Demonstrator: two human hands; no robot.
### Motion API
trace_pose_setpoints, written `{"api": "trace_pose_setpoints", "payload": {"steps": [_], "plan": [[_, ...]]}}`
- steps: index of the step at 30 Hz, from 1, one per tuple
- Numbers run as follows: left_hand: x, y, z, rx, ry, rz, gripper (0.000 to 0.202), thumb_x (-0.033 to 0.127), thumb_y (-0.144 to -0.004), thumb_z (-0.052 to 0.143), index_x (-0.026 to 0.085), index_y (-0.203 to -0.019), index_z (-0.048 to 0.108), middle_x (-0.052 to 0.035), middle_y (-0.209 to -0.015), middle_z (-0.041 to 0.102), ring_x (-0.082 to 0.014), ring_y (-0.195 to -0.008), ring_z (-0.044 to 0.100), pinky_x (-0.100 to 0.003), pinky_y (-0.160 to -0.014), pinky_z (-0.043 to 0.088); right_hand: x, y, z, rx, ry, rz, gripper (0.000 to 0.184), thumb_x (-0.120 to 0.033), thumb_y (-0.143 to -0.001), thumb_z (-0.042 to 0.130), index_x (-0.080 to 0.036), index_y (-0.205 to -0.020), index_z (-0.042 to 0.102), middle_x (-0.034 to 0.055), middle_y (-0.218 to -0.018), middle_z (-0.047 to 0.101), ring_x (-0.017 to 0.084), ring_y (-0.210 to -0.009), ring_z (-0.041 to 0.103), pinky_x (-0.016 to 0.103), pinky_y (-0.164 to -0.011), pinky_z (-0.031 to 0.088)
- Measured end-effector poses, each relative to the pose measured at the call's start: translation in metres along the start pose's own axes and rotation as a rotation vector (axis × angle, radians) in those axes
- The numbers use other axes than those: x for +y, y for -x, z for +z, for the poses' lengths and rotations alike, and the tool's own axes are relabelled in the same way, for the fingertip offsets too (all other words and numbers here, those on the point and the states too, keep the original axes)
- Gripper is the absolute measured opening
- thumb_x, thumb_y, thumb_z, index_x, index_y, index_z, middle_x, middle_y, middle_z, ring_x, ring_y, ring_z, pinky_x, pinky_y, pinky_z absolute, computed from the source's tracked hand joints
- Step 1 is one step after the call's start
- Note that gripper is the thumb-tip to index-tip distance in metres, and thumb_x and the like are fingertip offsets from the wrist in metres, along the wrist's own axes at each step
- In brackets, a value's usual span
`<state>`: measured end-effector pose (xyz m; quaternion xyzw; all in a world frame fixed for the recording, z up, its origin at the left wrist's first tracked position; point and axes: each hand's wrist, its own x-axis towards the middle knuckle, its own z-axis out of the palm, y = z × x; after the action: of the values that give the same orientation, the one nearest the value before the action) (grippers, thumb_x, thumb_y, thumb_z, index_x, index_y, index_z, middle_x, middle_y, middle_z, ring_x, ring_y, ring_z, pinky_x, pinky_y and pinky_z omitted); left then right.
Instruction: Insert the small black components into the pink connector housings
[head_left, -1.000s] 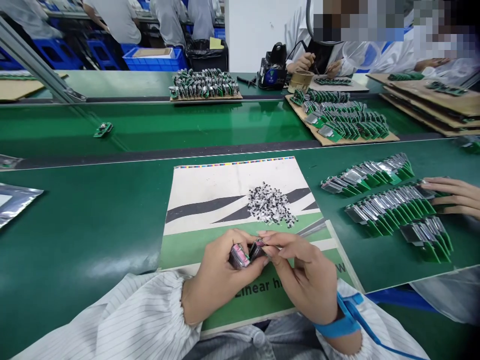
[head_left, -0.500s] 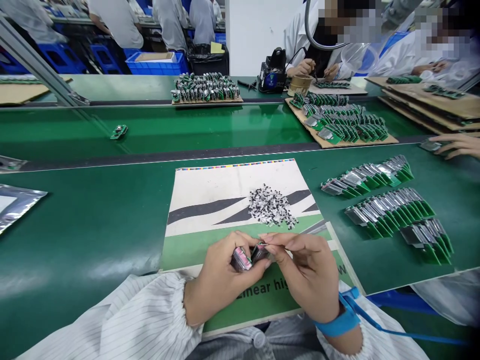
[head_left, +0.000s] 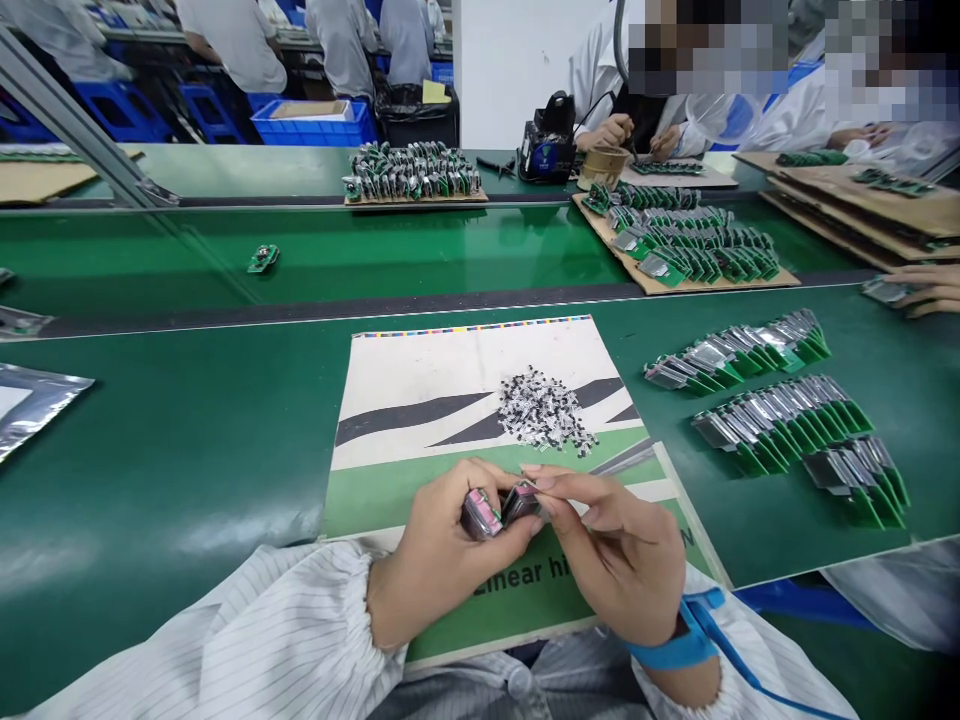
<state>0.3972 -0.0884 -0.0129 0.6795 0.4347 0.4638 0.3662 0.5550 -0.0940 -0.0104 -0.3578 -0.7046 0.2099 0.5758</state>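
Note:
My left hand (head_left: 450, 545) is closed around small circuit board modules with metal and pink faces. One module (head_left: 481, 514) lies deep in the palm; another module (head_left: 520, 502) is tilted between thumb and fingers. My right hand (head_left: 619, 545), a blue strap at its wrist, pinches at the upper right edge of that second module. What its fingertips hold, if anything, is too small to make out. Just beyond both hands, a heap of tiny black components with thin metal legs (head_left: 544, 410) lies on a printed cardboard sheet (head_left: 412, 375).
Rows of board modules (head_left: 780, 420) stand on the green table at right. Beyond, a cardboard tray of boards (head_left: 787, 280) juts over the green belt, which carries a single board (head_left: 263, 259). A silver bag (head_left: 45, 405) lies left. A co-worker's hand (head_left: 926, 290) is at far right.
The single board on the belt has moved right, and another object shows at the belt's left edge. My right hand has shifted very slightly at the module; my left hand has stayed put.

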Motion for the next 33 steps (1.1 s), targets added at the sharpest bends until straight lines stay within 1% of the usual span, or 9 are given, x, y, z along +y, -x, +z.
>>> {"api": "trace_pose_setpoints", "payload": {"steps": [3, 6, 9, 12, 15, 22, 26, 30, 33], "plan": [[0.001, -0.001, 0.000, 0.018, 0.012, 0.010, 0.032, 0.013, -0.071, 0.073, 0.022, -0.070, 0.042, -0.0005, -0.081, 0.071, -0.0128, -0.066, 0.065, -0.022, -0.057, 0.048, 0.000, -0.002, -0.002, -0.042, 0.092, -0.050, 0.029, 0.001, -0.083, 0.054, -0.025, -0.081, 0.044, 0.0012, -0.087, 0.074, 0.023, -0.095, 0.072, 0.031, -0.073, 0.065], [0.001, 0.000, -0.001, 0.019, 0.021, 0.008, 0.033, 0.012, -0.071, 0.074, 0.022, -0.071, 0.043, 0.0007, -0.082, 0.072, -0.0119, -0.067, 0.066, -0.021, -0.058, 0.049, -0.001, -0.004, -0.005, -0.051, 0.216, -0.139, 0.027, 0.000, -0.083, 0.055, -0.026, -0.088, 0.049, 0.0024, -0.083, 0.074, 0.024, -0.092, 0.073, 0.034, -0.074, 0.065], [0.001, 0.002, -0.002, -0.009, 0.072, -0.034, 0.035, 0.015, -0.070, 0.077, 0.023, -0.073, 0.043, -0.0008, -0.090, 0.074, -0.0137, -0.071, 0.068, -0.023, -0.059, 0.051, 0.000, -0.006, -0.009, -0.054, 0.274, -0.175, 0.026, 0.000, -0.082, 0.057, -0.025, -0.086, 0.050, 0.0032, -0.081, 0.074, 0.023, -0.091, 0.072, 0.033, -0.073, 0.065], [0.002, 0.004, -0.003, -0.067, 0.201, -0.059, 0.033, 0.016, -0.074, 0.074, 0.023, -0.075, 0.042, -0.0065, -0.103, 0.074, -0.0170, -0.076, 0.069, -0.029, -0.063, 0.055, 0.000, -0.006, -0.011, -0.058, 0.228, -0.172, 0.029, 0.003, -0.080, 0.058, -0.024, -0.079, 0.047, 0.0026, -0.085, 0.074, 0.022, -0.094, 0.072, 0.031, -0.076, 0.065], [0.003, 0.005, -0.002, -0.084, 0.272, -0.062, 0.028, 0.012, -0.079, 0.065, 0.024, -0.076, 0.040, -0.0097, -0.104, 0.074, -0.0167, -0.072, 0.069, -0.032, -0.062, 0.056, 0.000, -0.005, -0.012, -0.073, 0.176, -0.172, 0.032, 0.006, -0.080, 0.056, -0.024, -0.078, 0.044, 0.0019, -0.089, 0.074, 0.022, -0.095, 0.072, 0.032, -0.078, 0.065], [0.004, 0.006, -0.001, -0.037, 0.255, -0.041, 0.031, 0.010, -0.076, 0.069, 0.024, -0.076, 0.041, -0.0067, -0.100, 0.075, -0.0194, -0.082, 0.072, -0.031, -0.067, 0.059, -0.002, -0.002, -0.011, -0.089, 0.166, -0.210, 0.033, 0.008, -0.079, 0.055, -0.023, -0.079, 0.043, 0.0055, -0.090, 0.075, 0.025, -0.095, 0.072, 0.033, -0.075, 0.066], [0.004, 0.005, 0.000, -0.023, 0.244, -0.029, 0.032, 0.009, -0.075, 0.071, 0.023, -0.075, 0.043, -0.0064, -0.099, 0.075, -0.0187, -0.080, 0.073, -0.030, -0.068, 0.060, -0.001, -0.004, -0.009, -0.066, 0.184, -0.229, 0.029, 0.005, -0.082, 0.053, -0.022, -0.079, 0.045, 0.0059, -0.084, 0.075, 0.025, -0.088, 0.073, 0.034, -0.073, 0.066], [0.004, 0.005, 0.000, -0.038, 0.278, -0.012, 0.032, 0.008, -0.075, 0.070, 0.023, -0.075, 0.042, -0.0062, -0.100, 0.075, -0.0191, -0.082, 0.073, -0.030, -0.069, 0.060, -0.001, -0.003, -0.010, -0.078, 0.218, -0.241, 0.021, 0.000, -0.087, 0.053, -0.020, -0.095, 0.053, 0.0094, -0.081, 0.075, 0.026, -0.086, 0.074, 0.035, -0.072, 0.066], [0.003, 0.006, 0.000, -0.042, 0.295, -0.007, 0.032, 0.008, -0.076, 0.070, 0.023, -0.077, 0.042, -0.0052, -0.101, 0.075, -0.0187, -0.082, 0.073, -0.031, -0.069, 0.061, -0.001, -0.002, -0.011, -0.075, 0.211, -0.226, 0.023, -0.003, -0.089, 0.051, -0.018, -0.106, 0.053, 0.0116, -0.083, 0.075, 0.027, -0.086, 0.074, 0.036, -0.072, 0.066]]}}
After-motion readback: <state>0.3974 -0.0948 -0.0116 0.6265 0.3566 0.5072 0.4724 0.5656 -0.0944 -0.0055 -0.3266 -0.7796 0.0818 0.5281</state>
